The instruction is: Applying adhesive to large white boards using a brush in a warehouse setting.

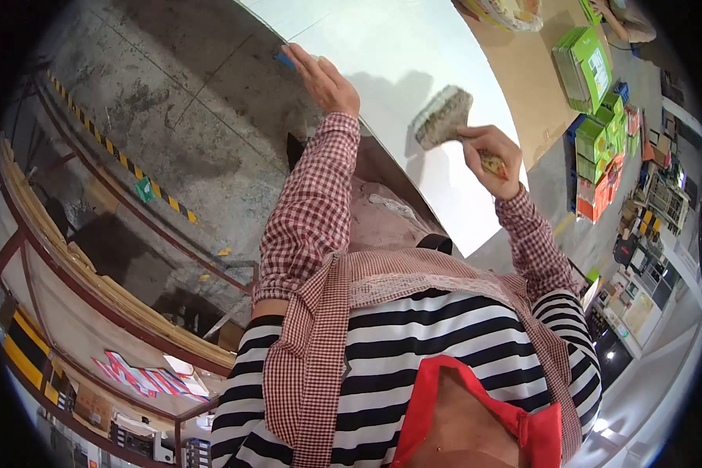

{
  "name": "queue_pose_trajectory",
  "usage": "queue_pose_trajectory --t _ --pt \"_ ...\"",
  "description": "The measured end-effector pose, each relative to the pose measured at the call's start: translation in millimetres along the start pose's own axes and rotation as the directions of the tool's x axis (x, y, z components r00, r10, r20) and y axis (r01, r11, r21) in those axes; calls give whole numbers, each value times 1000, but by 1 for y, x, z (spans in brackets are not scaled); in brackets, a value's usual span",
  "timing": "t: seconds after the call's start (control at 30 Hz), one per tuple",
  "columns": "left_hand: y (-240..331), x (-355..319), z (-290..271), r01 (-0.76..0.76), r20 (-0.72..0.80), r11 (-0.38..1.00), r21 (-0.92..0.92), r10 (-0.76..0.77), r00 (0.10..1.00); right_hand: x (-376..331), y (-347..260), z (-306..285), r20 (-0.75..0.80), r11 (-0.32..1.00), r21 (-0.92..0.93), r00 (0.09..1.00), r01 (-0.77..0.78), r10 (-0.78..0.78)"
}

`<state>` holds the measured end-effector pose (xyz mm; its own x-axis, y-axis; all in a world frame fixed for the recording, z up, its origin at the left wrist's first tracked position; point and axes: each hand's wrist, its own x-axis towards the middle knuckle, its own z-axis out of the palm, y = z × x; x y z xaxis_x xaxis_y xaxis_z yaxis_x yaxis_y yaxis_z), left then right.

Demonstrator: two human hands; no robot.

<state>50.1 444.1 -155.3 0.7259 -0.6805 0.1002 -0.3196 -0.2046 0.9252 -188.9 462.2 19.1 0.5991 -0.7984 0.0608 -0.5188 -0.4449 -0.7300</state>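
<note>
A large white sheet (382,47) lies before me, its left edge running down toward my body. My left hand (329,84) is at that edge, fingers stretched out together and thumb side toward the sheet. A small blue thing (284,60) shows beside its fingertips; what it is I cannot make out. Over the right part of the sheet, my right hand (493,158) is closed round the handle of a wide brush (443,118) with worn, greyish bristles. The bristles point up and left, and a shadow falls beside them. Whether they touch the sheet I cannot tell.
Brown board (515,62) extends right of the sheet. Stacks of green cartons (585,70) and orange-red cartons (597,191) stand farther right. On the left are a metal-framed rack (93,288) and a concrete floor with a yellow-black stripe (125,160). Another person's arm (612,19) shows at upper right.
</note>
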Motion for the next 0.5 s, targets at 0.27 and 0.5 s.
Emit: queue_pose_trajectory --t 0.27,0.5 --pt "5 0 3 -17 13 1000 -5 17 1000 34 8 17 -116 999 30 993 35 -32" --pt "13 6 -6 14 12 1000 -11 -14 1000 -51 5 -23 -43 978 8 977 -207 208"
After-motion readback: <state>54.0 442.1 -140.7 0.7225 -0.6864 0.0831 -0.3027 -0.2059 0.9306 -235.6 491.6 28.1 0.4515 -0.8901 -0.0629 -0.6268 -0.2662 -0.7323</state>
